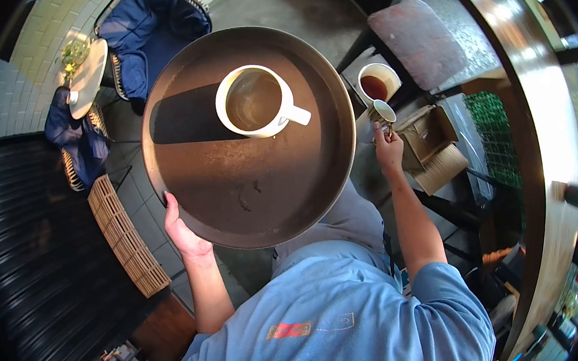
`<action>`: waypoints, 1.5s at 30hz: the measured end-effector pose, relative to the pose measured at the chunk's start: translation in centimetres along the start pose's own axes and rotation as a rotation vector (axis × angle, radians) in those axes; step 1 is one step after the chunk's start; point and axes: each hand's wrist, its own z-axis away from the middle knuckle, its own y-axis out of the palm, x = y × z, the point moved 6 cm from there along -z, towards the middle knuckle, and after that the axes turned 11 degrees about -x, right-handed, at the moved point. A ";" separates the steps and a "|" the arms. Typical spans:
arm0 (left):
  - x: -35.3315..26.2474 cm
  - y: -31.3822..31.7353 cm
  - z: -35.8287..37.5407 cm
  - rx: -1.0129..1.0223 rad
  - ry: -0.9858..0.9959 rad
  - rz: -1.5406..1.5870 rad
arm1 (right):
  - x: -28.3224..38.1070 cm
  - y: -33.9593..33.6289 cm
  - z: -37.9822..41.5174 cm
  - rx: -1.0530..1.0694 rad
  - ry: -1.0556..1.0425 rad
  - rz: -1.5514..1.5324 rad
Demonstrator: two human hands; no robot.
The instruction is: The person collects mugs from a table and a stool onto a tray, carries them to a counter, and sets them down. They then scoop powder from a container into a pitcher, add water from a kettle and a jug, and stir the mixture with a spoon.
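Observation:
My left hand (188, 235) grips the near-left rim of a round brown tray (234, 182), thumb at the edge and its other fingers hidden underneath. On the tray stands a white mug (253, 102), its handle pointing right; residue or a little liquid shows inside. Dark specks and a dusty smear mark the tray's surface. Out to the right, my right hand (389, 151) is closed around a small patterned cup (382, 112), whose pale inside faces up. Just beyond that cup is a white bucket (392, 79) with dark reddish-brown liquid in it.
An open cardboard box (430, 134) lies below the bucket, near a stool with a worn seat (418, 40). A wooden counter (540, 134) curves along the right. Blue-cushioned chairs (144, 23) and a small round table (90, 77) stand left, above a black slatted bench (36, 241).

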 end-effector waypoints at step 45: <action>3.3 1.1 -14.7 -0.216 0.082 0.016 | -12.1 12.6 -15.1 0.071 0.199 0.114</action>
